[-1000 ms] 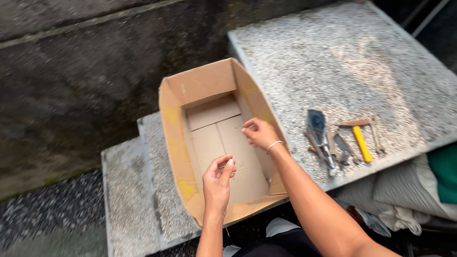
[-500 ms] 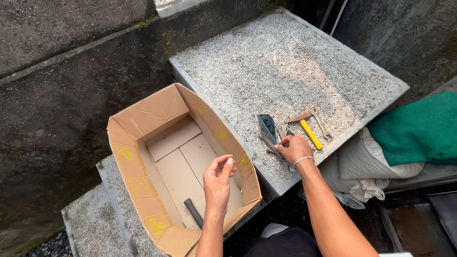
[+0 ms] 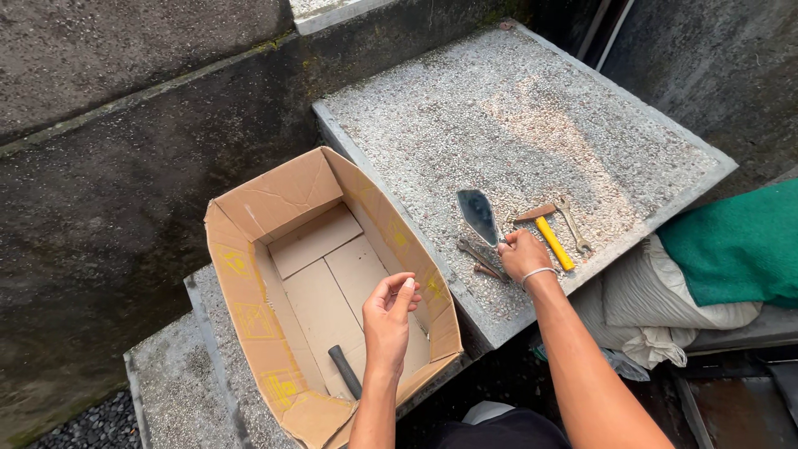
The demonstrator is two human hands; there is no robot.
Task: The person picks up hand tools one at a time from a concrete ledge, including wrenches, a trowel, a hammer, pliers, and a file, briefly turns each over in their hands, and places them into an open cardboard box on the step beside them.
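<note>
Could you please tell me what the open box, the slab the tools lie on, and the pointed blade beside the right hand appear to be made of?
The box looks like plain brown cardboard: matte, with folded flaps and creases. The slab seems to be concrete with a pebbly, speckled grey finish. The blade appears to be metal, dark and slightly reflective, likely steel. The right hand rests at its handle end.

Speckled stone slab [image 3: 532, 125] w/ trowel [image 3: 478, 214], yellow-handled tool [image 3: 553, 242], wrench [image 3: 573, 223], rusty bits [image 3: 482, 264] near front edge. Lower stone step [image 3: 170, 382] carries cardboard box [image 3: 274, 199].
</note>
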